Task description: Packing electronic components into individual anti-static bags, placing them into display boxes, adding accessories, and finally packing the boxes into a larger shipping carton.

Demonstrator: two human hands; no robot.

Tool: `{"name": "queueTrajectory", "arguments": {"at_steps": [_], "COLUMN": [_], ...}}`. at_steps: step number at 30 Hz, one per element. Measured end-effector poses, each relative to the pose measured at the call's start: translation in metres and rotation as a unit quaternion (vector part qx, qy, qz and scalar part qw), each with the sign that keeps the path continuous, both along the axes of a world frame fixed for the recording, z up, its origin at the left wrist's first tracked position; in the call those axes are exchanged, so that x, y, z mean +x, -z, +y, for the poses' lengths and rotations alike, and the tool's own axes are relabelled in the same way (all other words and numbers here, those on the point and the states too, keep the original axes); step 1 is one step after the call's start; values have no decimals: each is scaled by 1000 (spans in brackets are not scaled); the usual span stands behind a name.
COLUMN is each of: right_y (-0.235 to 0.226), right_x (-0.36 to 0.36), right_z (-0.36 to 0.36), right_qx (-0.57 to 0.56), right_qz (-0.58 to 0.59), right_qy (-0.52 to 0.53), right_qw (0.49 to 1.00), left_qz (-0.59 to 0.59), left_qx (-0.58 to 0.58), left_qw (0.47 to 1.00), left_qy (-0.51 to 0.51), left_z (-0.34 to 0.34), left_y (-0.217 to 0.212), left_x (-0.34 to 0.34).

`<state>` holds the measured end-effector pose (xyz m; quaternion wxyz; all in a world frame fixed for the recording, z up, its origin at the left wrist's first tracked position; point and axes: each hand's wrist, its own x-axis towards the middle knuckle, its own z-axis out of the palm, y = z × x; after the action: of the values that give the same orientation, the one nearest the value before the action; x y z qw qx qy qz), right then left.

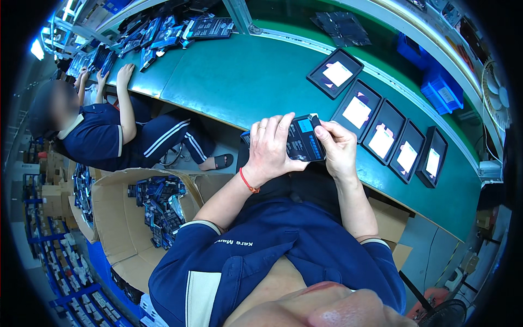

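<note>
A flat dark box (306, 143) with blue and white print is held up over the table's near edge, in front of my body. My left hand (269, 144) wraps round its left part, fingers over the top edge and thumb along the bottom. At the box's right end, the thumb and fingers of my right hand (340, 147) close on the upper corner, where a small flap seems to stand up. Beyond that hand lie several black trays, among them a near one (385, 132), each with a white and pink insert.
The green table (229, 71) runs along the far side. Blue bins (441, 90) and a dark plastic bag (343, 28) lie behind the trays. Many similar boxes (163, 34) are piled far left, near a seated co-worker (98, 128). A large carton (117, 218) of boxes stands at my left.
</note>
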<state>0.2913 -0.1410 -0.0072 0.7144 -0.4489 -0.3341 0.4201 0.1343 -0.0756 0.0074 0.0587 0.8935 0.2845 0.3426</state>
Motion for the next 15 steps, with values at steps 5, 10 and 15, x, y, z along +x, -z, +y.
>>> {"name": "queueTrajectory", "arguments": {"at_steps": [5, 10, 15], "right_y": [-15, -23, -31], "right_x": [-1, -2, 1], "right_z": [-2, -4, -11], "right_qx": [-7, 34, 24], "right_qz": [-191, -376, -434], "right_qy": [58, 101, 28], "right_qw": [980, 920, 900], "left_qz": [-18, -20, -11], "left_qx": [-12, -55, -60], "left_qw": [1000, 998, 998], "left_qy": [3, -3, 8], "left_z": [-1, -2, 2], "left_y": [-1, 3, 3], "left_x": [3, 5, 1]}}
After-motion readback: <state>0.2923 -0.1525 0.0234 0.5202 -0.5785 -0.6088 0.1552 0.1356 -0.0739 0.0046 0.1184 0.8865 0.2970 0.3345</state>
